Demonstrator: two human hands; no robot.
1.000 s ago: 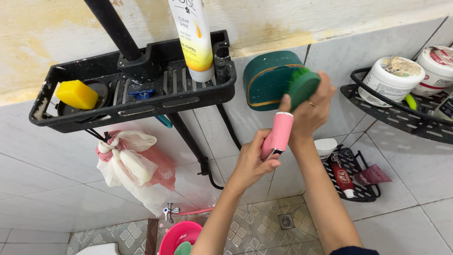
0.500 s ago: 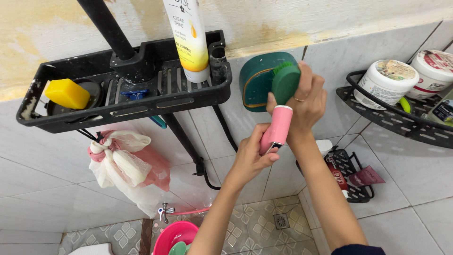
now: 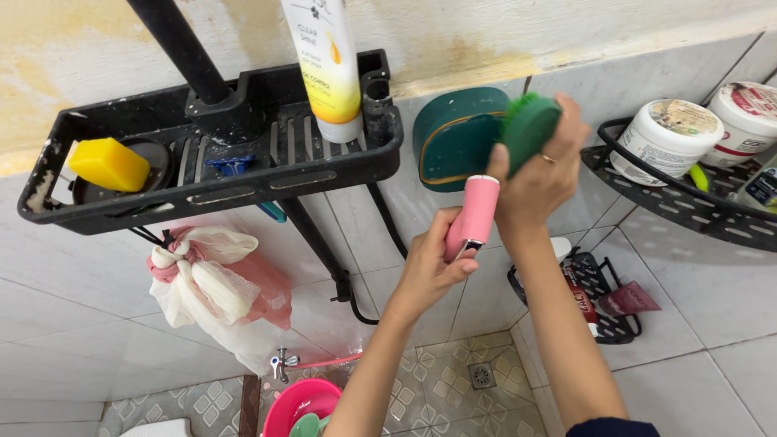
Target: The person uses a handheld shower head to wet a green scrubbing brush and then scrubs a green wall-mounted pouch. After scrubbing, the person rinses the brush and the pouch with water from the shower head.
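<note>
My left hand (image 3: 427,269) grips a pink cylindrical handle (image 3: 473,214), held upright in front of the tiled wall. My right hand (image 3: 538,182) holds a round green brush head (image 3: 528,127) just above and to the right of the handle's white top. The brush head's bristles point toward a dark green holder (image 3: 455,138) fixed to the wall. The two parts are slightly apart.
A black wall shelf (image 3: 210,186) at left carries a yellow soap bar (image 3: 108,163), a blue razor (image 3: 231,164) and a white-yellow tube (image 3: 330,65). Mesh sponges (image 3: 212,285) hang below. Black corner racks at right hold white jars (image 3: 667,137) and tubes (image 3: 584,303). A pink basin (image 3: 306,402) sits on the floor.
My right hand has moved the green brush head right and slightly up, off the top of the pink handle. The left hand and handle stayed about in place.
</note>
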